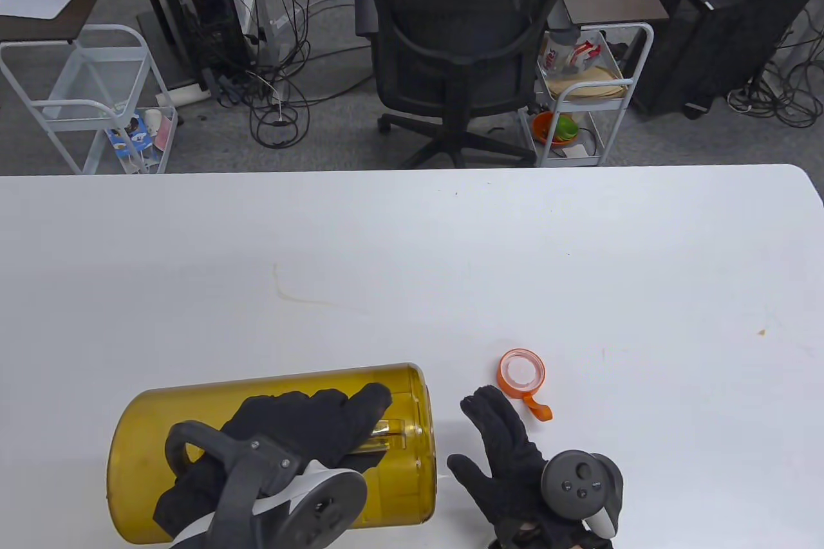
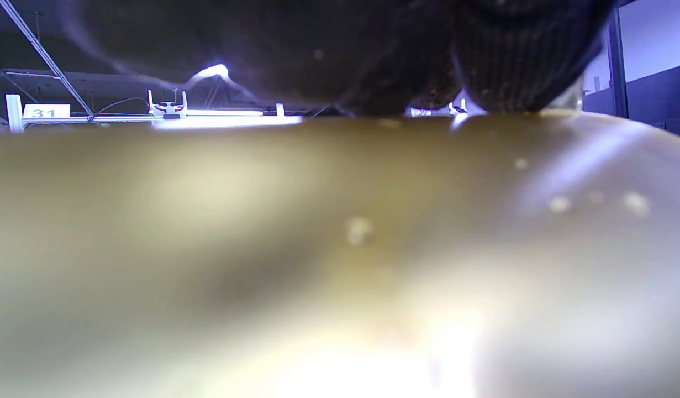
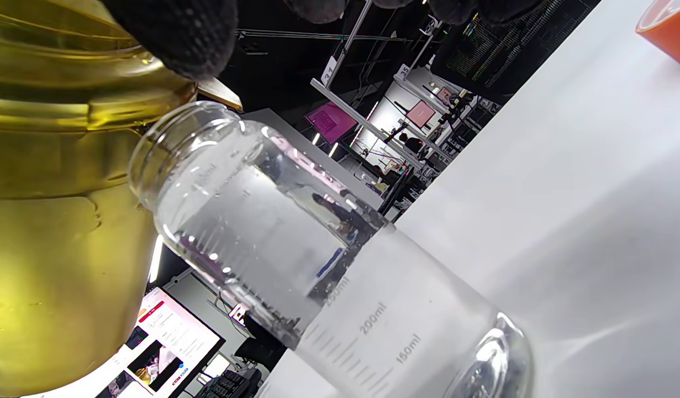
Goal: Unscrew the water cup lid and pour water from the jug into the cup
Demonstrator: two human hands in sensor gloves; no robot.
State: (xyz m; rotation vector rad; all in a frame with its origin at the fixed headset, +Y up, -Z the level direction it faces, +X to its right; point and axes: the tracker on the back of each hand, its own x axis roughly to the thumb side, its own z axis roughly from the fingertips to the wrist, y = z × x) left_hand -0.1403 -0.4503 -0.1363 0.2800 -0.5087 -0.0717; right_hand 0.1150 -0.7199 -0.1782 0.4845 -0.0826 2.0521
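Jug [image 1: 270, 452]: amber see-through plastic, tipped nearly on its side, its mouth end toward the cup.
Left hand [image 1: 302, 433]: lies over the top of the jug with fingers wrapped round the body and handle area, carrying its weight; the left wrist view shows only blurred amber wall under the glove.
Right hand [image 1: 515, 465]: fingers spread and relaxed, gripping nothing visible in the table view; whether the palm steadies the cup below it, I cannot tell.
Cup [image 3: 317, 265]: clear bottle with printed millilitre marks and a threaded neck, standing open on the tabletop [image 1: 412, 266] directly under the jug's spout; hidden in the table view.
Lid [image 1: 522, 372]: orange screw cap with a strap, already off, lying on the tabletop just beyond the right hand.
Handling, jug: bulky and probably heavy if full; smooth wall looks slippery, so the handle side is the safer hold.
Handling, cup: light, narrow-mouthed, likely easy to tip; best steadied low on its body.
Stage: pouring looks about to begin; no stream visible.
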